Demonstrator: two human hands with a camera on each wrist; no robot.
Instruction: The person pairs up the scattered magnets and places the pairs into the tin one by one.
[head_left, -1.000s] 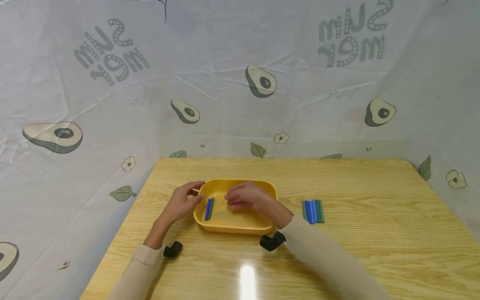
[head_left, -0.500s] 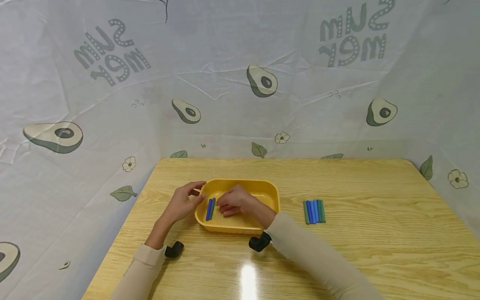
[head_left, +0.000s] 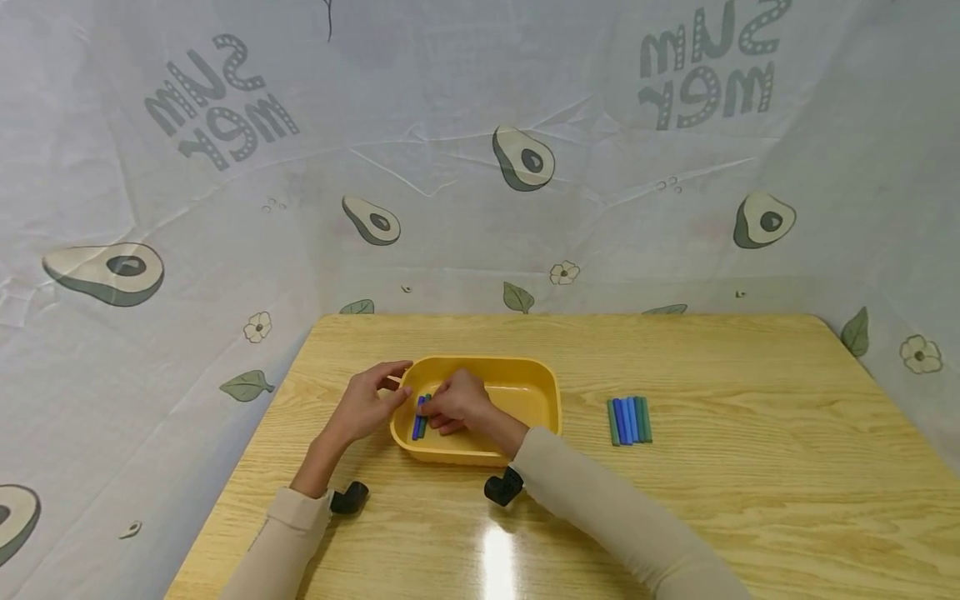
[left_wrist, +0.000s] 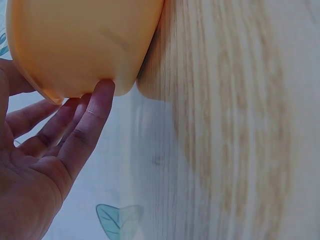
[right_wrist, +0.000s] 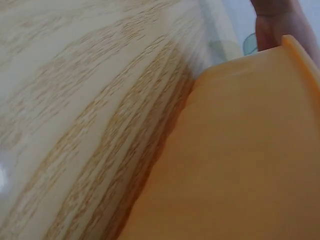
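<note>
A blue pastel stick (head_left: pixel 416 431) and a dark green pastel stick (head_left: pixel 422 431) lie side by side in the left end of the yellow tray (head_left: pixel 517 364). My right hand (head_left: pixel 463 400) reaches into the tray with curled fingers, its fingertips at the middle of the green stick, covering part of both sticks. My left hand (head_left: pixel 367 404) holds the tray's left end, thumb over the rim. In the left wrist view, the fingers (left_wrist: pixel 100 100) press the tray's outer wall (left_wrist: pixel 80 45). The right wrist view shows only the tray's outside (right_wrist: pixel 240 150), with my right hand's grip hidden.
To the right of the tray, a row of several green and blue pastel sticks (head_left: pixel 630 421) lies on the wooden table (head_left: pixel 750 467). A pale printed cloth (head_left: pixel 450 167) hangs behind and beside the table.
My right hand has moved left and slightly down inside the tray, from its middle to the two sticks. The left hand keeps its place at the tray's end.
</note>
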